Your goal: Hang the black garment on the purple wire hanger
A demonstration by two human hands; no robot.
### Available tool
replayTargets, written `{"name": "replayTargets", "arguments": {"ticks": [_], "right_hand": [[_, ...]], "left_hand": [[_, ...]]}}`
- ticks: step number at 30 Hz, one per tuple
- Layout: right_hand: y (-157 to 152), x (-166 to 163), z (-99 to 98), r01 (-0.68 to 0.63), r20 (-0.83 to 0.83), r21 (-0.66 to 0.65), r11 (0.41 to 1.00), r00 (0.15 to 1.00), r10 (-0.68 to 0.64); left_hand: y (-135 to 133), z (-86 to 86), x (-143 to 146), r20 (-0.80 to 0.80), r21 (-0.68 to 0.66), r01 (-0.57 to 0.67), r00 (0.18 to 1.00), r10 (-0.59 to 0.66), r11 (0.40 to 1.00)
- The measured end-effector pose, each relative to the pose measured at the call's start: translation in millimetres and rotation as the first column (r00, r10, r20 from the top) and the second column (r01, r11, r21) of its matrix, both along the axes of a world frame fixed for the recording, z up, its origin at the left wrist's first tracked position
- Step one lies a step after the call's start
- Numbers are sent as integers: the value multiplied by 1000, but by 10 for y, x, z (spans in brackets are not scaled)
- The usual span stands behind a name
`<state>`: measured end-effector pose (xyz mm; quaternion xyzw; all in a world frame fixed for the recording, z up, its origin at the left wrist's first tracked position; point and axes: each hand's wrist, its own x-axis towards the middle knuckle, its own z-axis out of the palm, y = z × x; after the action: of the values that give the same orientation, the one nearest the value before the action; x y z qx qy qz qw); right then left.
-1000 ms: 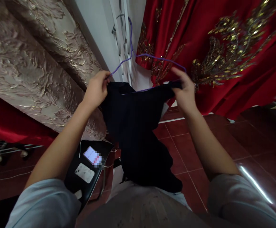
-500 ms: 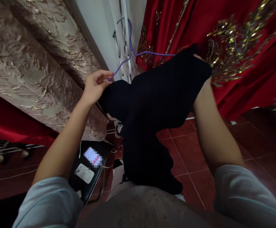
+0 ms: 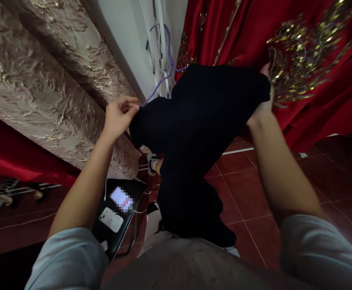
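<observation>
Black garment point(image 3: 203, 133) on purple hanger point(image 3: 160, 82), hanging lengthwise toward the tiled floor point(image 3: 245, 189). Left hand point(image 3: 118, 117) pinches its left shoulder edge; right hand point(image 3: 265, 102), mostly hidden, grips the right shoulder.

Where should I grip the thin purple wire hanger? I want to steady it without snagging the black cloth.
Probably the bare left arm of the thin purple wire hanger, coming from the left, beside the left hand. That stretch slopes down uncovered, while the black cloth garment drapes over the right side, where the right hand holds it.
</observation>
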<state>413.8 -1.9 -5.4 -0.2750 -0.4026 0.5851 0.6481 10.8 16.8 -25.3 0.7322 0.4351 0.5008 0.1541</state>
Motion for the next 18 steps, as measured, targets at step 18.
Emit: {"name": "replayTargets", "arguments": {"ticks": [18], "right_hand": [[-781,-420,144,266,322,335,904,869,-375]], "left_hand": [[-251,515,756,120,385,105,980,-162,917]]}}
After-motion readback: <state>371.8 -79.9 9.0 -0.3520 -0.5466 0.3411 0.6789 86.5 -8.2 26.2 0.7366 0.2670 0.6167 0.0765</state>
